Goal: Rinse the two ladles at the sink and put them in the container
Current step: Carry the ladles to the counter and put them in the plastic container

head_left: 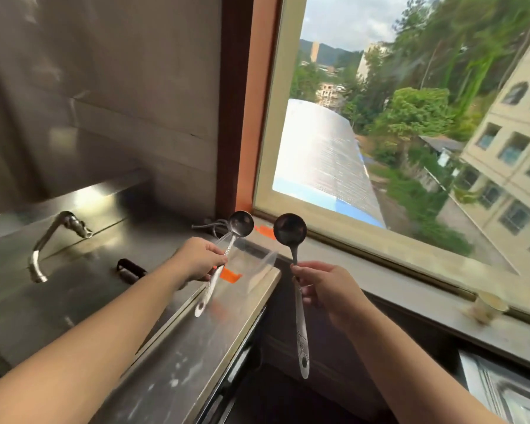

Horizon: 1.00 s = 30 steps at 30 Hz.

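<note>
Each hand pinches a ladle in its fingers: left hand [201, 260] with the left ladle [227, 252], right hand [325, 286] with the right ladle [292, 249], both above the clear container [251, 264] on the bench [178, 356]. The faucet [48, 243] is dry; probably only dropping in remains.

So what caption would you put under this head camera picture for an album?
By the window, the left hand and right hand each hold a ladle bowl-up beside the sink faucet.
</note>
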Each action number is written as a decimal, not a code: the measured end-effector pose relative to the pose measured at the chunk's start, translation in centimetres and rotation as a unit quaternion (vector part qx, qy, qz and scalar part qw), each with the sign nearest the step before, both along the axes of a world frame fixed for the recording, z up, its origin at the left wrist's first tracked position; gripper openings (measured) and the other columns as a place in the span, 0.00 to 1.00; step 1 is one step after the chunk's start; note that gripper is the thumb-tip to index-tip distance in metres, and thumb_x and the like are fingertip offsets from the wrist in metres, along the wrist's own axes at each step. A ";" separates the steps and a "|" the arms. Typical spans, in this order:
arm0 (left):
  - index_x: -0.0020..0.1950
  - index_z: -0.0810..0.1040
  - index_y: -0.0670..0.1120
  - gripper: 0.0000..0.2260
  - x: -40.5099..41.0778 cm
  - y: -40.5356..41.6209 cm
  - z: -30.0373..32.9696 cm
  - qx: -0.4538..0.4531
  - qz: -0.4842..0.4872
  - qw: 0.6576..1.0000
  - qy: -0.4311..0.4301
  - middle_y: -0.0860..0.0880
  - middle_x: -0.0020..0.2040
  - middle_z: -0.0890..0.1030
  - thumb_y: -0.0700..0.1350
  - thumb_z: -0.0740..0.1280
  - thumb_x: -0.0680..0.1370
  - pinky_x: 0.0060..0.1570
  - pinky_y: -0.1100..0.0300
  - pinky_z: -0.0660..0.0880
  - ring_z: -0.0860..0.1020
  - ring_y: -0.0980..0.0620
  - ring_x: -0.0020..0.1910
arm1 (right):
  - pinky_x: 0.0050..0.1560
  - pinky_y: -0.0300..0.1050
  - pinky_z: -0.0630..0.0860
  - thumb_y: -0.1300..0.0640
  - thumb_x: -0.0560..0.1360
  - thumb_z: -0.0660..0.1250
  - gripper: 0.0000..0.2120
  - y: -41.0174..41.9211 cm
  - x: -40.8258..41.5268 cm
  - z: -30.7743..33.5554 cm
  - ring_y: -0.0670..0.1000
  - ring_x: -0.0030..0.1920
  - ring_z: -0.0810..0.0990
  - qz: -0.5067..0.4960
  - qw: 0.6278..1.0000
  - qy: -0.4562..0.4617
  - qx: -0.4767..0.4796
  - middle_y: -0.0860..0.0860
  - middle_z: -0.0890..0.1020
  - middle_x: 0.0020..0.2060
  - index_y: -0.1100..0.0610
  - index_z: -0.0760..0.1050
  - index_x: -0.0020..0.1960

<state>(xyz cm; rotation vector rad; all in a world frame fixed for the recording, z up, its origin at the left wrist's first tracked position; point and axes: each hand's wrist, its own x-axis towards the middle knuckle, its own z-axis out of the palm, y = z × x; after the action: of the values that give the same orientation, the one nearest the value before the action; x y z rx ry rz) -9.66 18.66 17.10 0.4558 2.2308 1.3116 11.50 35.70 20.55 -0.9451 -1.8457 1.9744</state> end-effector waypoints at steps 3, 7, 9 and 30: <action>0.41 0.84 0.44 0.02 -5.4 3.4 -1.8 -0.056 -0.004 0.998 0.013 0.47 0.28 0.77 0.39 0.74 0.74 0.28 0.63 0.73 0.72 0.52 0.24 | 0.25 0.38 0.76 0.63 0.76 0.73 0.03 2.4 -4.8 -1.2 0.46 0.23 0.78 -0.003 1.000 -0.025 -0.008 0.49 0.82 0.26 0.60 0.86 0.46; 0.45 0.85 0.36 0.06 -10.8 7.7 -4.3 -0.134 -0.051 0.990 0.019 0.43 0.32 0.78 0.39 0.73 0.74 0.36 0.56 0.74 0.74 0.46 0.30 | 0.26 0.39 0.77 0.63 0.76 0.73 0.04 5.2 -9.8 -3.2 0.48 0.25 0.81 -0.014 0.998 -0.042 -0.040 0.51 0.84 0.29 0.62 0.85 0.49; 0.49 0.83 0.34 0.10 -12.2 9.5 -5.1 -0.184 -0.079 0.979 0.027 0.40 0.37 0.79 0.40 0.73 0.74 0.38 0.55 0.75 0.77 0.44 0.35 | 0.27 0.39 0.78 0.63 0.76 0.73 0.05 6.2 -11.2 -3.9 0.48 0.26 0.82 -0.022 0.997 -0.049 -0.057 0.52 0.85 0.30 0.63 0.85 0.50; 0.57 0.82 0.42 0.13 -11.4 18.2 -11.1 -0.476 -0.073 0.824 0.299 0.42 0.57 0.83 0.34 0.63 0.76 0.51 0.50 0.79 0.82 0.41 0.57 | 0.27 0.39 0.77 0.62 0.75 0.74 0.11 14.1 -15.4 -9.1 0.49 0.29 0.84 0.056 0.975 -0.081 -0.198 0.58 0.86 0.43 0.64 0.82 0.56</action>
<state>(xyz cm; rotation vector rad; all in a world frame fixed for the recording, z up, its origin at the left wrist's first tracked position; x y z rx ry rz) -21.10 36.82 5.96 0.6633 2.9019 -0.1833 -3.92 49.85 11.44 -1.1636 -1.6424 2.4614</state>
